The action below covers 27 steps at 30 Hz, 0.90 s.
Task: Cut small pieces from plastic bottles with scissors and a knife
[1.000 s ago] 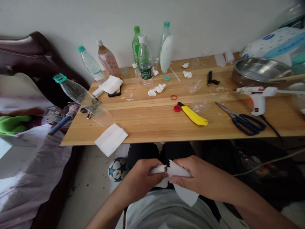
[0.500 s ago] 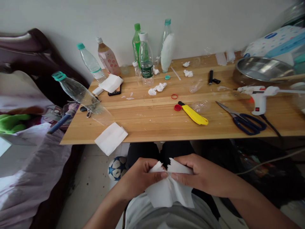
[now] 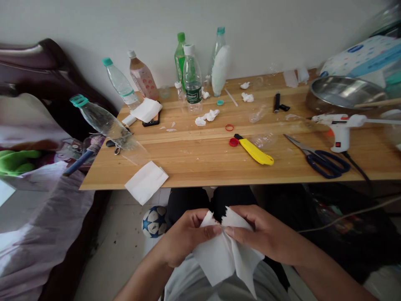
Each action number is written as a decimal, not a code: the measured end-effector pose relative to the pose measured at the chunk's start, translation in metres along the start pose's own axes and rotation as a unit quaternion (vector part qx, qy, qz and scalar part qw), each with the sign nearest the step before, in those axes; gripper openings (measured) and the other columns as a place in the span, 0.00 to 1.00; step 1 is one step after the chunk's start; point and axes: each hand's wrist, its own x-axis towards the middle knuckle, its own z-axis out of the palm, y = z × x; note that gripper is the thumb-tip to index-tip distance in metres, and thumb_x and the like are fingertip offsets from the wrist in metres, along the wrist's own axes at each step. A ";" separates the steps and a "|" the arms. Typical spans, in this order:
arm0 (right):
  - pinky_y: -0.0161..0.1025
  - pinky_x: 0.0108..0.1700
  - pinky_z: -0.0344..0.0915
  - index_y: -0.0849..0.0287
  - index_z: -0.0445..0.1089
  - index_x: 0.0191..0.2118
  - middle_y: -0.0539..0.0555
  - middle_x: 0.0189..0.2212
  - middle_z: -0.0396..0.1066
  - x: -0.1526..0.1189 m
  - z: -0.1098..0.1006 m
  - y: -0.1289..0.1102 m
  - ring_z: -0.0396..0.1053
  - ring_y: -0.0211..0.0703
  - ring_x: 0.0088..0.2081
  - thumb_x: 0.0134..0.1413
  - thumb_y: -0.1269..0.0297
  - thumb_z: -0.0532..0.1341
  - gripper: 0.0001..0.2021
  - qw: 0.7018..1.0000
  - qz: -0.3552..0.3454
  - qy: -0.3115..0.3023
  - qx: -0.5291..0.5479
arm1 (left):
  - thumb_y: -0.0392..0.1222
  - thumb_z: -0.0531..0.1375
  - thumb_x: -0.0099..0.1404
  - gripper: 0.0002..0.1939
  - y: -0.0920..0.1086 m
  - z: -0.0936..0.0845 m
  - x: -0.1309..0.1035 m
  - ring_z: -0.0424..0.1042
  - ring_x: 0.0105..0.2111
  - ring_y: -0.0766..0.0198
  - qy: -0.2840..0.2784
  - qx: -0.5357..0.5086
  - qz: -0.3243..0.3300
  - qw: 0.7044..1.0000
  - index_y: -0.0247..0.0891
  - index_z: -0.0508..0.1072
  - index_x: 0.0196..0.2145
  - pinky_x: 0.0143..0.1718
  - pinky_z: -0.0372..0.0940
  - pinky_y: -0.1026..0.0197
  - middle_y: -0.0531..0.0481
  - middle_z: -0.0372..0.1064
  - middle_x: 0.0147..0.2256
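the clear bottle [image 3: 192, 77] on the bench [image 3: 194, 163] reads "cestbon"; a green bottle [image 3: 179, 56] stands behind. left hand [image 3: 184, 234] and right hand [image 3: 261, 232], each grip clamped, hold torn white paper [image 3: 216, 259] before the grey shirt [image 3: 181, 282].

I'm in a home, in a bedroom: on my left are a dark carved headboard [image 3: 39, 62], a rumpled lilac bedsheet [image 3: 53, 234] and, blurred near the edge of my view, what is probably a green plush toy [image 3: 19, 162]. A blue-starred football [image 3: 154, 221] lies on the tiled floor [image 3: 120, 251] below me. My plank-topped table [image 3: 184, 161] against the plain white wall [image 3: 260, 33] doubles as a craft bench, with a hot glue gun [image 3: 340, 138], scissors [image 3: 316, 154] and a yellow utility knife [image 3: 255, 151].
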 end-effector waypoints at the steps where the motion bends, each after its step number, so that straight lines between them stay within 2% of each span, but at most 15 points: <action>1: 0.31 0.29 0.54 0.60 0.68 0.35 0.47 0.28 0.61 0.000 0.003 0.002 0.56 0.35 0.29 0.58 0.49 0.63 0.17 0.999 -0.005 0.005 0.032 | 0.52 0.70 0.56 0.19 -0.001 0.001 0.000 0.63 0.20 0.74 -0.001 -0.014 -0.001 1.000 0.34 0.72 0.31 0.22 0.58 0.69 0.54 0.67 0.24; 6: 0.31 0.29 0.55 0.59 0.64 0.31 0.46 0.25 0.58 0.003 0.017 0.017 0.54 0.34 0.28 0.54 0.47 0.65 0.19 0.990 -0.025 0.083 0.110 | 0.52 0.72 0.53 0.21 -0.005 0.013 0.001 0.61 0.20 0.74 0.033 -0.093 0.024 0.995 0.35 0.68 0.27 0.23 0.57 0.70 0.56 0.64 0.22; 9: 0.31 0.29 0.55 0.59 0.63 0.32 0.46 0.25 0.57 0.000 0.018 0.021 0.54 0.34 0.28 0.56 0.44 0.64 0.21 0.988 -0.019 0.096 0.118 | 0.54 0.72 0.53 0.24 -0.006 0.018 0.001 0.57 0.19 0.75 0.053 -0.097 0.037 0.993 0.37 0.63 0.25 0.22 0.54 0.70 0.59 0.60 0.20; 13: 0.31 0.31 0.56 0.58 0.64 0.38 0.47 0.29 0.60 -0.009 0.008 0.011 0.58 0.35 0.31 0.62 0.45 0.60 0.19 0.996 0.020 0.068 0.056 | 0.57 0.69 0.56 0.23 -0.002 0.018 0.000 0.55 0.21 0.74 0.074 0.020 0.068 0.995 0.36 0.65 0.27 0.23 0.53 0.69 0.58 0.60 0.22; 16: 0.32 0.31 0.56 0.58 0.66 0.42 0.47 0.30 0.63 -0.012 0.000 0.001 0.59 0.35 0.31 0.60 0.47 0.62 0.18 0.998 0.024 0.036 -0.040 | 0.58 0.65 0.60 0.21 0.006 0.016 -0.003 0.56 0.24 0.71 0.087 0.147 0.066 0.983 0.35 0.68 0.29 0.24 0.52 0.68 0.56 0.61 0.24; 20: 0.32 0.30 0.55 0.57 0.71 0.37 0.46 0.28 0.68 -0.007 -0.004 -0.009 0.62 0.35 0.30 0.58 0.50 0.64 0.14 0.984 0.034 0.029 -0.172 | 0.55 0.61 0.65 0.18 0.014 0.014 -0.007 0.57 0.26 0.70 0.085 0.288 0.061 0.952 0.36 0.69 0.29 0.26 0.52 0.67 0.56 0.60 0.26; 23: 0.33 0.30 0.54 0.56 0.73 0.34 0.46 0.28 0.70 -0.003 -0.003 -0.012 0.64 0.35 0.30 0.63 0.52 0.60 0.14 0.972 0.037 0.036 -0.229 | 0.54 0.59 0.67 0.18 0.016 0.012 -0.009 0.56 0.28 0.70 0.078 0.336 0.068 0.936 0.36 0.69 0.29 0.27 0.51 0.66 0.56 0.59 0.26; 27: 0.32 0.29 0.54 0.55 0.73 0.34 0.45 0.28 0.70 -0.001 -0.004 -0.013 0.64 0.34 0.29 0.63 0.51 0.60 0.14 0.974 0.023 0.022 -0.223 | 0.56 0.61 0.65 0.19 0.019 0.005 -0.011 0.53 0.27 0.70 0.037 0.314 0.059 0.947 0.35 0.69 0.32 0.25 0.48 0.66 0.57 0.57 0.26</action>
